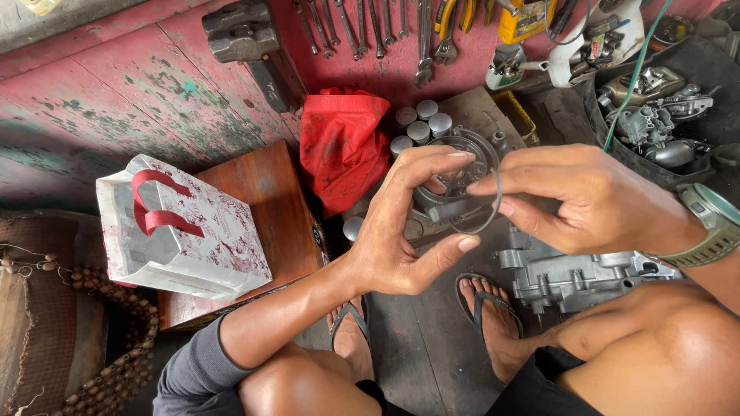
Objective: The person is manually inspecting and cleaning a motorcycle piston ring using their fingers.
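Thin metal ring [484, 206], dark grey, approx. circular, held up in mid-air at centre-right of the frame. Stands on edge, seen partly side-on, so only a narrow arc shows. Top pinched between thumb & forefinger; lower arc hangs free, just above another fingertip.

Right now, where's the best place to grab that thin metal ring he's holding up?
Take the thin metal ring at its bare lower arc, coming from below. The right hand already pinches its upper right edge, and the left hand curls open beside it, not visibly touching.
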